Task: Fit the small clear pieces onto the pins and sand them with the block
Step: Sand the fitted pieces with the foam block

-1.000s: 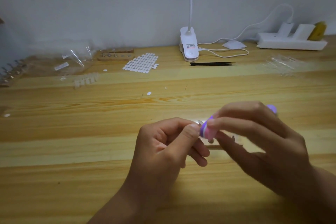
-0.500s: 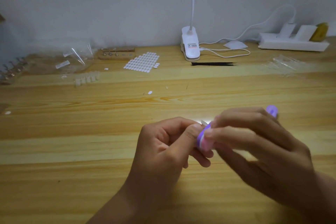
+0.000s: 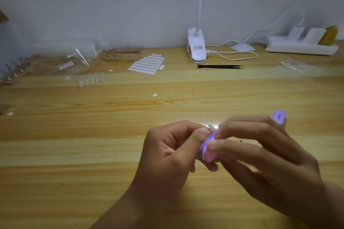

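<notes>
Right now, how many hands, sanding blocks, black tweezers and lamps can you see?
Hands: 2, left hand and right hand
Sanding block: 1
Black tweezers: 1
Clip lamp: 1
Total: 5

Over a wooden desk [image 3: 74, 135], left hand [image 3: 167, 147] pinching a small clear piece [image 3: 211, 126], right hand [image 3: 260, 154] holding purple sanding block [image 3: 206, 151] against it, clip lamp [image 3: 196, 48], black tweezers [image 3: 219, 66] behind

Left hand [image 3: 167, 147], right hand [image 3: 260, 152]: both bare. Forearms [image 3: 130, 206] bare to the frame edge. Fingernails [image 3: 211, 142] short, plain, unpainted as far as visible. Dim light; finer detail not resolvable.
</notes>
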### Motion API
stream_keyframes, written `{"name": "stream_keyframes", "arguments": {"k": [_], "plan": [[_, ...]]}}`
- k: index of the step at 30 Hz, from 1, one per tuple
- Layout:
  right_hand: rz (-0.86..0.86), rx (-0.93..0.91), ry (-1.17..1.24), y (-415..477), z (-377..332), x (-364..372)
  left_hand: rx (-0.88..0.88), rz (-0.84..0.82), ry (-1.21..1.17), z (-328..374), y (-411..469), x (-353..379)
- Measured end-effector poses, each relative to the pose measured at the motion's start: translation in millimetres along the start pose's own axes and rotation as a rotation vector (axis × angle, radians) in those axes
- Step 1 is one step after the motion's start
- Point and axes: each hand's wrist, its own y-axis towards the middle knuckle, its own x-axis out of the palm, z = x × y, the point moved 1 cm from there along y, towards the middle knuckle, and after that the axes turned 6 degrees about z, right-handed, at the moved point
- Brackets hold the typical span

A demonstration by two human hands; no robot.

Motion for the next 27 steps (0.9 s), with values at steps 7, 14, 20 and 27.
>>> {"name": "stream_keyframes", "arguments": {"k": [7, 14, 20, 27], "plan": [[0.005, 0.021, -0.024, 0, 5, 0, -0.031, 0.008, -0.001, -1, 0, 0], [0.04, 0.048, -0.041, 3, 15, -4, -0.052, 0.005, 0.002, -2, 0, 0], [0.019, 0.016, -0.035, 1, 14, -6, -0.044, 0.004, 0.002, -2, 0, 1], [-0.004, -0.019, -0.06, -3, 9, -1, -0.043, -0.003, -0.007, -4, 0, 1]]}}
